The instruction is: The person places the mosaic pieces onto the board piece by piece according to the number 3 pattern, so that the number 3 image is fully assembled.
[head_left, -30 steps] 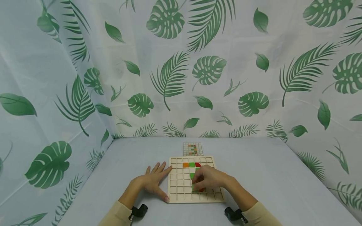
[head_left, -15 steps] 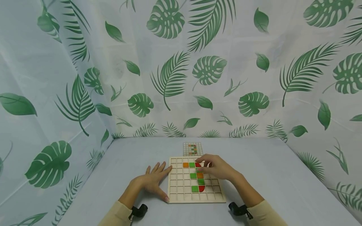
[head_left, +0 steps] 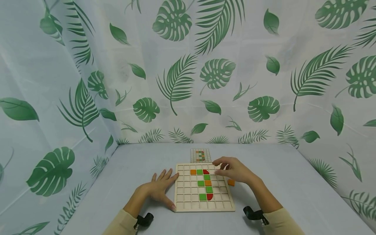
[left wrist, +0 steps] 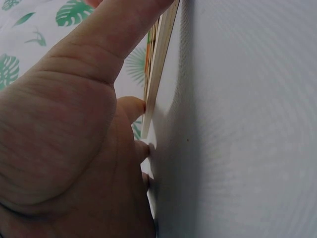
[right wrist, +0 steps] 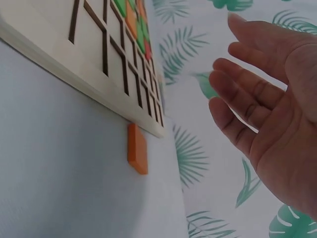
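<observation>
A square wooden grid board (head_left: 188, 188) lies flat on the table. Several flat tiles sit in its cells: an orange square (head_left: 193, 172), green squares such as the lower one (head_left: 203, 197), and rounded red pieces at top (head_left: 206, 171) and bottom (head_left: 210, 196). With fingers spread, my left hand (head_left: 157, 189) rests on the table, fingertip and thumb touching the board's left edge. My right hand (head_left: 236, 170) hovers over the upper right cells, fingers loosely bent and holding nothing, as the right wrist view confirms. Below it, a loose orange tile (right wrist: 137, 148) lies beside the board's right edge.
Just behind the board lies a small card (head_left: 201, 156) printed with a coloured grid pattern. Leaf-printed white cloth (head_left: 176, 130) walls the table at the back and sides.
My right hand has moved from the lower tiles up and to the right, uncovering the tile column and the loose orange tile. My left hand has stayed put.
</observation>
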Available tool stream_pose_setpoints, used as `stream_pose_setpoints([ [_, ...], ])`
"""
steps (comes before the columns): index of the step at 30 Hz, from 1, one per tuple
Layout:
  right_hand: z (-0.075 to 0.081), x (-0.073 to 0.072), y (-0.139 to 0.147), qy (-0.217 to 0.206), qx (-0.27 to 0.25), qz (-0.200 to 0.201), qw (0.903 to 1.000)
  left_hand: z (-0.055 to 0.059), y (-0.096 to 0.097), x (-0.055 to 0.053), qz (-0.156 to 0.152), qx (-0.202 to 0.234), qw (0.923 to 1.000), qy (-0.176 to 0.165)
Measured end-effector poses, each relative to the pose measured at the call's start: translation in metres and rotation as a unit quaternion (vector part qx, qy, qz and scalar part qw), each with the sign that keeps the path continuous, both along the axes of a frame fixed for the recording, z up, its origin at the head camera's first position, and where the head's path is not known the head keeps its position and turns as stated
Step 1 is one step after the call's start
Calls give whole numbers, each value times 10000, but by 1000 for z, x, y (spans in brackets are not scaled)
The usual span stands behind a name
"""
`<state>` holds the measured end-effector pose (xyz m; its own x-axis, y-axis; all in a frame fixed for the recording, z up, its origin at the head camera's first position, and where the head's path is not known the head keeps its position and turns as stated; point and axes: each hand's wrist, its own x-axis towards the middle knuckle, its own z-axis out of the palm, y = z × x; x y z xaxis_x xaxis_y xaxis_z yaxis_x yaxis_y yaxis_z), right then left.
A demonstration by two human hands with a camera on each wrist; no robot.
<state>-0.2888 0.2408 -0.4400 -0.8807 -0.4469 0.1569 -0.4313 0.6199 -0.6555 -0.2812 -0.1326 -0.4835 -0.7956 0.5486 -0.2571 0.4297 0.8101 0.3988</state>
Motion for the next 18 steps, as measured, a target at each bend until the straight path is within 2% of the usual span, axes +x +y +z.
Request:
stream_pose_setpoints([
  [10, 6, -1, 12, -38, 27, -91, 9999, 2, 0, 1, 12, -30, 10000, -13],
  [18, 5, -3, 19, -325, 96, -150, 9993, 1, 0, 1, 13, 4, 10000, -7],
])
